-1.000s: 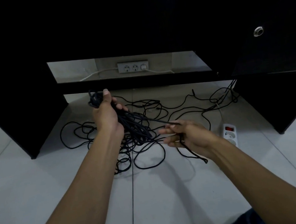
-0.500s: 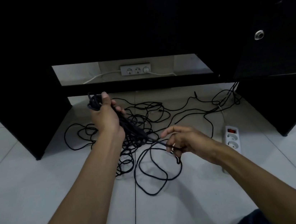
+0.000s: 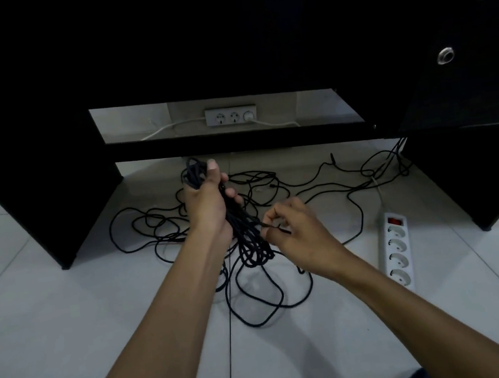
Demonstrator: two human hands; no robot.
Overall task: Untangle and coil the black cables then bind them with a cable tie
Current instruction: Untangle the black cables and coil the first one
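My left hand (image 3: 207, 202) is closed around a bundle of coiled black cable (image 3: 250, 239), whose loops stick out above the fist and hang down below it. Close to its right, my right hand (image 3: 295, 235) pinches a single strand of the same cable between thumb and fingers. More black cable (image 3: 158, 226) lies tangled in loose loops on the tiled floor behind and below both hands, and one large loop (image 3: 256, 302) rests on the floor beneath the bundle. I see no cable tie.
A black desk (image 3: 36, 191) stands over the floor, its side panels to the left and right. A white power strip (image 3: 397, 248) lies on the floor at right. A wall socket row (image 3: 231, 115) with a white lead sits behind the desk.
My right hand has moved up and left, closer to the bundle in my left hand, drawing the strand in. The loose loop on the floor has slackened and spread toward me.
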